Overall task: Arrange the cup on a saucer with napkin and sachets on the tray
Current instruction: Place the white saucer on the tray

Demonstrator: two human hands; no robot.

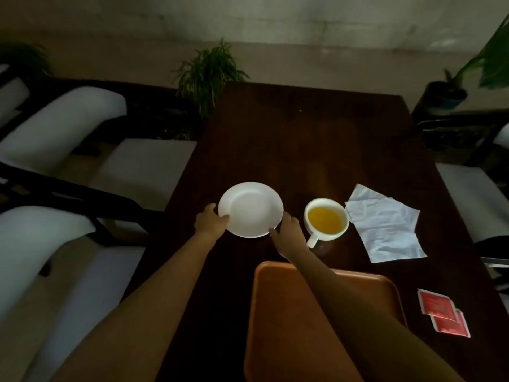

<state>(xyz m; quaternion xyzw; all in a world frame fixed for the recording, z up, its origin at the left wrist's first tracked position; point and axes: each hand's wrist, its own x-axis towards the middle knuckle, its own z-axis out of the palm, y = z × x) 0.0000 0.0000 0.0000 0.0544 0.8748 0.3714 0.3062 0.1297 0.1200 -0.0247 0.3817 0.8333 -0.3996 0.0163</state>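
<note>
A white saucer [250, 209] sits at the middle of the dark table, held at its rim from both sides. My left hand [210, 221] grips its left edge and my right hand [289, 234] grips its near right edge. Just right of the saucer stands a white cup [326, 223] filled with yellow liquid, its handle pointing toward me. A crumpled white napkin [385, 224] lies to the right of the cup. Two red sachets [443, 314] overlap near the table's right edge. An orange tray [275, 312] lies nearest to me, partly under my right forearm.
The dark wooden table [303, 139] stretches away from me. White-cushioned chairs [63, 128] stand along the left, another seat [476, 197] at the right. Potted plants [206, 75] stand beyond the far left corner and at the far right.
</note>
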